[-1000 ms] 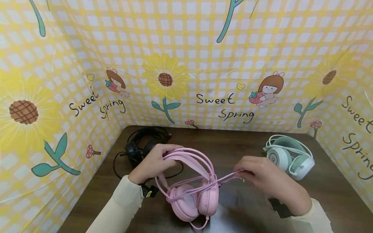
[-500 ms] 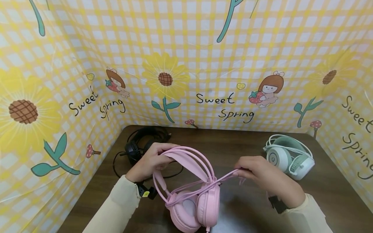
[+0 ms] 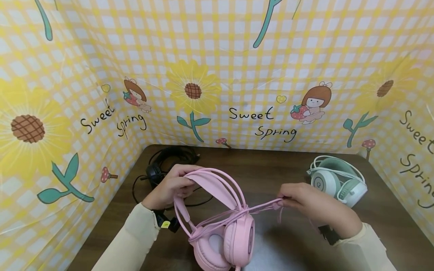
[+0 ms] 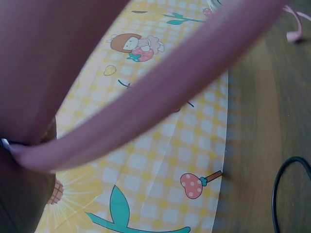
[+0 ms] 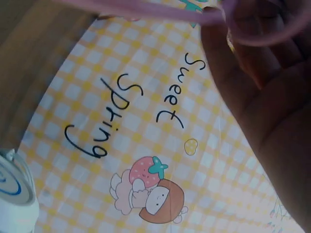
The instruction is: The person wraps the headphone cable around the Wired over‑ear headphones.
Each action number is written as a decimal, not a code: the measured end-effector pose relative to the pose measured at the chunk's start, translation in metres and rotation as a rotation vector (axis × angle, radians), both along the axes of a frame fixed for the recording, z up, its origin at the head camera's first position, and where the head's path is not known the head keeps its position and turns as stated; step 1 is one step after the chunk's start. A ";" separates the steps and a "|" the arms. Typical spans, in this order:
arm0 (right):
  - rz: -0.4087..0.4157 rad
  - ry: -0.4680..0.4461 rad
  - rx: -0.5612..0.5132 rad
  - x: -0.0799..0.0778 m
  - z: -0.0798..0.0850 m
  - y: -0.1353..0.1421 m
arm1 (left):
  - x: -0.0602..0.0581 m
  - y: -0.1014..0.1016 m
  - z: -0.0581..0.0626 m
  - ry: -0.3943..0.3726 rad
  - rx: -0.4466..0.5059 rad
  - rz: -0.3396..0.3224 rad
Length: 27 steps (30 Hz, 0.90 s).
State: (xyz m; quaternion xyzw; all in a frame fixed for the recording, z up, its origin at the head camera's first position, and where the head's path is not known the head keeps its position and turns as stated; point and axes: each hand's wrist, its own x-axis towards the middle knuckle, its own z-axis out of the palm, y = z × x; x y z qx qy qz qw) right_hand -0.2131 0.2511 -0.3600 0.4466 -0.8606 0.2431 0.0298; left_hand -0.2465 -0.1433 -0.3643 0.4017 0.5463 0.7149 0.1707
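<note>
Pink headphones (image 3: 239,241) hang tilted over the front middle of the table, ear cups down. My left hand (image 3: 173,186) grips them at the top of the headband; in the left wrist view a blurred pink band (image 4: 146,97) crosses close to the camera. A pink cable (image 3: 261,206) is wound across the headphones and stretches right to my right hand (image 3: 313,207), which pinches it between thumb and fingers. The cable's loose part dangles below those fingertips. In the right wrist view the pink cable (image 5: 265,41) loops by the fingers (image 5: 252,63).
Black headphones (image 3: 156,171) with a trailing cable lie at the back left of the brown wooden table (image 3: 271,165). White and green headphones (image 3: 325,182) lie at the back right, just beyond my right hand. A yellow checked cloth (image 3: 237,75) walls the back and sides.
My left hand has shifted slightly left and the pink headphones have moved a little left and lower. My right hand keeps hold of the cable, whose loose part now hangs visibly below it.
</note>
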 end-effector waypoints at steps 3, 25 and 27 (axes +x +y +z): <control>-0.047 0.003 0.000 0.000 -0.002 -0.001 | -0.001 0.002 0.001 0.014 0.040 -0.040; -0.181 -0.064 -0.434 -0.018 -0.042 -0.036 | 0.002 0.043 -0.004 -0.023 0.244 -0.206; -0.175 -0.083 -0.478 -0.020 -0.045 -0.041 | 0.002 0.047 -0.005 -0.070 0.273 -0.227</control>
